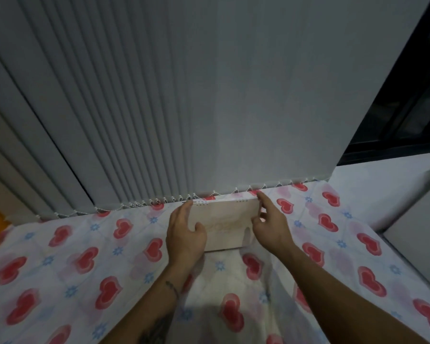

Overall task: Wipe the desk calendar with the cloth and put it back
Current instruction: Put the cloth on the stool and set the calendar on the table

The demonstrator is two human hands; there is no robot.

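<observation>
A pale pink desk calendar with a white spiral binding along its top stands on a heart-patterned sheet, close to the foot of the blinds. My left hand grips its left edge, thumb on the front face. At the right edge is my right hand, fingers spread along the side and forefinger at the top corner. No cloth is in view.
The surface is covered by a white sheet with red hearts and blue flowers. Grey vertical blinds hang right behind the calendar. A dark window is at the upper right, and a white ledge runs along the right.
</observation>
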